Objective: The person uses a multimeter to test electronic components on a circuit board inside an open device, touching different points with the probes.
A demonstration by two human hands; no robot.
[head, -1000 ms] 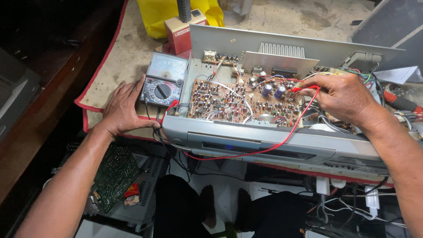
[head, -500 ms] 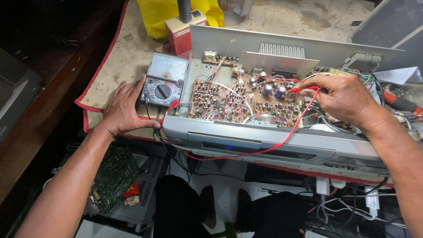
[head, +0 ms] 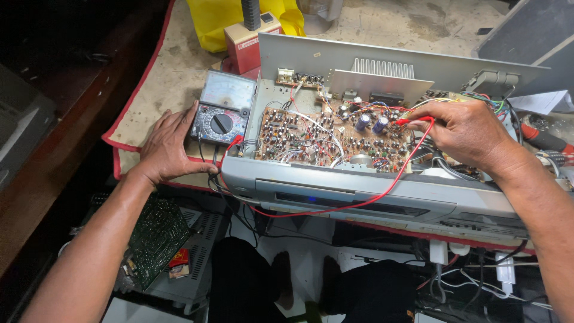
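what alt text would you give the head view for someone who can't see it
A person's right hand holds a red test probe to the brown circuit board of an opened grey amplifier. The left hand rests against an analogue multimeter on the red-edged bench mat.

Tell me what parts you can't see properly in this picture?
Head view only:
- The red probe tip: the right hand covers where it meets the circuit board.
- The multimeter needle: too small to read.
- The multimeter's left edge: under the left hand.
- The yellow bag: cut off by the top edge.
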